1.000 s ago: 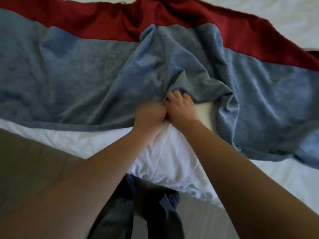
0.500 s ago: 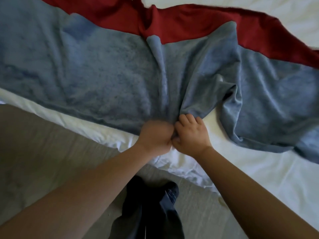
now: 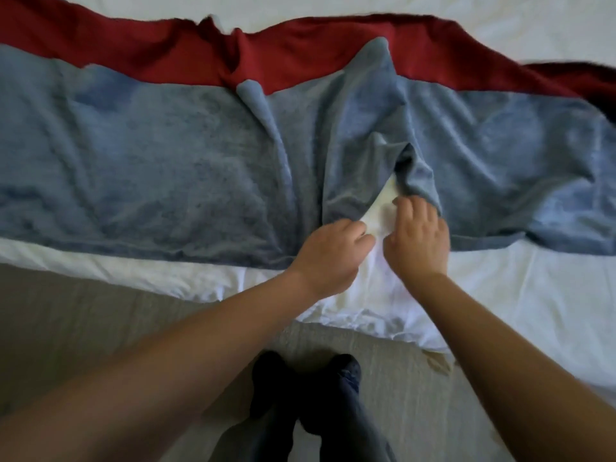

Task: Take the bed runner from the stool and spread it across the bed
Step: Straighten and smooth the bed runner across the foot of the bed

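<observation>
Left hand curls its fingers at the bed runner's near edge; whether it grips, I cannot tell. Right hand rests slack on the white sheet. The bed runner lies rumpled across the bed.

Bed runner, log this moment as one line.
step: spreading | bed runner: across bed, bunched mid-width | left hand: at near edge, grip unclear | right hand: open, at fold

bed runner: one, blue-grey with a red band on the far side
bed: one, white sheet
my hands: two, left hand and right hand
my forearms: two, left forearm and right forearm, both bare
my feet: two, left foot and right foot, both dark, near edge
</observation>
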`<state>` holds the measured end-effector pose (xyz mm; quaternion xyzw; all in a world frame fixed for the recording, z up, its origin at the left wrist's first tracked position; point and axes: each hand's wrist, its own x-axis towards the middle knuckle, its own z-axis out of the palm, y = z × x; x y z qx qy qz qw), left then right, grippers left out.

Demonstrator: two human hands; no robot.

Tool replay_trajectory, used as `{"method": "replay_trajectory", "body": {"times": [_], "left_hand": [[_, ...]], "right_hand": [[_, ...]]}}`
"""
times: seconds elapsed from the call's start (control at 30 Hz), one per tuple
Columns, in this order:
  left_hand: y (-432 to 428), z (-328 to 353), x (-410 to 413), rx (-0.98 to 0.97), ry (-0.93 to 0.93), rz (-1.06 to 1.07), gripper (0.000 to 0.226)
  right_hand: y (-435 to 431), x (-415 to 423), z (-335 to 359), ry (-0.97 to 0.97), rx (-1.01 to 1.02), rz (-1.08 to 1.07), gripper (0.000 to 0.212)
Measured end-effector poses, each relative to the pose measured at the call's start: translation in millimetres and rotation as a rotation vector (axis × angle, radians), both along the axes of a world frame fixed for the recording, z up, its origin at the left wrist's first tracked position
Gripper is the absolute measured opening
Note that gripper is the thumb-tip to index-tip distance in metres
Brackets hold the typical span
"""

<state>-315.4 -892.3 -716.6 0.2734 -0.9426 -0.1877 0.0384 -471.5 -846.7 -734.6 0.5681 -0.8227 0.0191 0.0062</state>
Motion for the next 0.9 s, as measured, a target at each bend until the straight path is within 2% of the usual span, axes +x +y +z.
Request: {"method": "replay_trajectory", "body": {"times": [0.1, 0.2, 0.33, 0.43, 0.57, 0.63, 0.7, 0.77, 0.83, 0.9], "left_hand": [[-9.0, -0.8, -27.1, -0.014, -0.116, 0.036, 0.021], [-27.9, -12.4, -43.4, -0.088, -0.298, 0.081, 0.027], [-45.9, -18.2, -58.6, -0.268, -0.347, 0.049, 0.017], [-53.4, -19.6, -61.4, -0.351, -0.353, 0.159, 0.035], [-44.5, -19.1, -67.3, -0.478, -0.382, 0.286, 0.035], [-38.3, -20.3, -71.8, -0.417, -0.421, 0.293, 0.039], [-38.5, -16.3, -74.9, -0.4, -0.47, 0.337, 0.044], [-41.0, -14.2, -74.2, -0.384, -0.566, 0.377, 0.03], [-40.0, -16.2, -73.0, -0.293, -0.569, 0.367, 0.019], [-34.5, -14.4, -72.0, -0.298, -0.589, 0.38, 0.018]], "right_hand": [[-1.1, -30.3, 1.1, -0.036, 0.174, -0.153, 0.028], [-6.2, -52.2, -3.3, 0.015, 0.275, -0.094, 0.031], [-16.1, -69.4, -10.3, 0.074, 0.251, -0.035, 0.012], [-19.1, -81.8, -8.4, 0.06, 0.27, -0.031, 0.016], [-11.5, -83.4, -5.7, -0.141, 0.241, -0.044, 0.021], [-5.2, -87.6, -4.3, -0.274, 0.201, -0.064, 0.016], [-0.4, -94.8, -4.6, -0.439, 0.162, -0.117, 0.037], [2.3, -103.4, -4.7, -0.617, 0.109, -0.19, 0.05], [4.0, -110.5, -2.7, -0.755, 0.078, -0.245, 0.047], [5.8, -117.2, -2.0, -0.789, 0.109, -0.251, 0.037]]}}
